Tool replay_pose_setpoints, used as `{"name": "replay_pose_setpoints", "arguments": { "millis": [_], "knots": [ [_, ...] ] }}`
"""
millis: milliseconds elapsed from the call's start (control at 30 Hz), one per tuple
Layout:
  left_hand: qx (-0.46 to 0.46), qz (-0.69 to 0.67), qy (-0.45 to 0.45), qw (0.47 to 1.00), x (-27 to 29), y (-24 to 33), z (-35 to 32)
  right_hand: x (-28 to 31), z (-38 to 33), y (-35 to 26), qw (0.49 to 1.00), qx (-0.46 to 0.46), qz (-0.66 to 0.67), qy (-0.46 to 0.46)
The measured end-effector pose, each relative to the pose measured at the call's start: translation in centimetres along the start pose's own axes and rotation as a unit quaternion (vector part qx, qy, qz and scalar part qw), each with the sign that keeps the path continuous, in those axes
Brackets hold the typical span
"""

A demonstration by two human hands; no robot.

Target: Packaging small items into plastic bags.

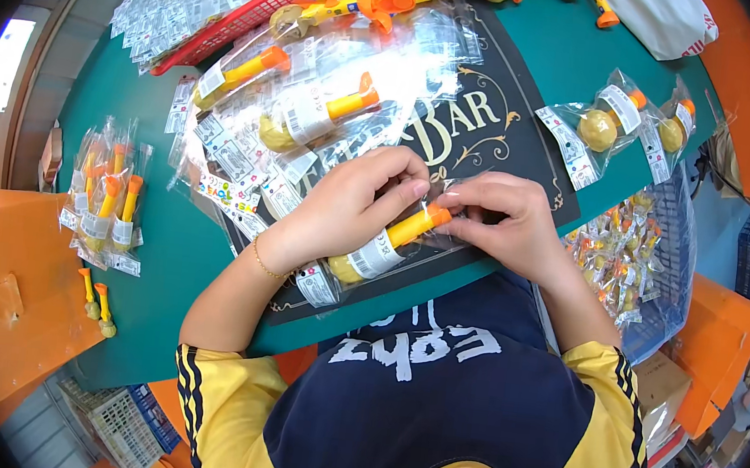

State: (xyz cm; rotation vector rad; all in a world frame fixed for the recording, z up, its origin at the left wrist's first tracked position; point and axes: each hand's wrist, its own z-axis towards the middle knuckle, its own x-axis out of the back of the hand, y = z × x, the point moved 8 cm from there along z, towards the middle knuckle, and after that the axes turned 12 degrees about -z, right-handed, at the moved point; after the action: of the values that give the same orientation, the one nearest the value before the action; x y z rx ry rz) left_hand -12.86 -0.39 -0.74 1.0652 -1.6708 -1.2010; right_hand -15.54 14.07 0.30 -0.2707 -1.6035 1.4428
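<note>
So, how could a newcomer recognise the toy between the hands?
On the green table is a black mat. Over its near part, the left hand and right hand meet at a yellow bagged toy. Unlike nearby bagged toys, it has fingers at its orange end.

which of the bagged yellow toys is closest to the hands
The bagged toy between the left hand and right hand, its orange end at their fingertips. The other bagged toys lie farther from both hands.

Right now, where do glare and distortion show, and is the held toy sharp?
In the head view, glare whitens the clear bags; there too, the window burns out and its frame bows; also in head view, the held toy looks fairly sharp.
</note>
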Motion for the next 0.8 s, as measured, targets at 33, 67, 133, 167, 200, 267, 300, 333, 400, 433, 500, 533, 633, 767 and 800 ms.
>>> {"name": "replay_pose_setpoints", "arguments": {
  "millis": [33,67,133,167,200,267,300,333,400,433,500,533,633,767,800],
  "knots": [
    [-0.006,0.0,-0.004,1.0,0.0,0.1,-0.1,0.0,-0.1,-0.2,1.0,0.016,-0.006,0.005],
    [-0.006,0.001,-0.003,1.0,0.3,0.2,-0.1,0.0,-0.1,-0.3,1.0,0.017,-0.005,0.005],
    [0.002,0.036,-0.013,0.999,0.7,0.4,-0.1,-0.2,0.0,-0.3,1.0,0.001,-0.012,-0.015],
    [0.0,0.045,-0.006,0.999,1.0,0.5,-0.2,-0.3,0.1,0.0,1.0,0.0,-0.013,-0.014],
    [-0.001,0.046,-0.007,0.999,0.9,0.5,-0.2,-0.3,0.1,-0.3,0.999,0.037,-0.027,0.003],
    [-0.055,0.086,0.016,0.995,1.3,1.4,-0.2,-0.1,0.0,-0.8,0.996,0.076,-0.041,0.018],
    [-0.056,0.086,0.017,0.995,1.2,1.5,-0.3,-0.3,0.0,-0.7,0.994,0.054,-0.091,0.001],
    [-0.025,0.057,0.021,0.998,1.2,1.4,-0.3,-0.4,-0.1,-0.4,0.989,0.032,-0.141,-0.015],
    [0.005,0.029,0.025,0.999,1.3,0.8,-0.3,-0.3,-0.2,-0.8,0.992,0.044,-0.122,0.007],
    [-0.007,0.078,0.043,0.996,1.7,0.5,-0.3,-0.2,-0.3,-1.0,0.993,0.055,-0.101,0.029],
    [-0.02,0.127,0.061,0.99,2.0,0.7,-0.4,0.1,-0.6,-0.9,0.999,-0.033,-0.04,0.004],
    [-0.003,0.149,0.064,0.987,2.1,0.7,-0.4,0.0,-0.9,-0.2,0.992,-0.122,0.023,-0.022],
    [-0.005,0.173,0.066,0.983,1.8,0.8,-0.5,-0.5,-1.3,-0.7,0.982,-0.164,-0.057,-0.081],
    [0.004,0.103,0.066,0.992,0.1,0.6,-0.5,-1.2,-2.5,0.7,0.978,-0.189,0.014,-0.087],
    [0.004,0.103,0.065,0.993,-0.4,0.6,-0.6,-1.2,-2.8,0.7,0.972,-0.196,0.114,-0.064]
  ]
}}
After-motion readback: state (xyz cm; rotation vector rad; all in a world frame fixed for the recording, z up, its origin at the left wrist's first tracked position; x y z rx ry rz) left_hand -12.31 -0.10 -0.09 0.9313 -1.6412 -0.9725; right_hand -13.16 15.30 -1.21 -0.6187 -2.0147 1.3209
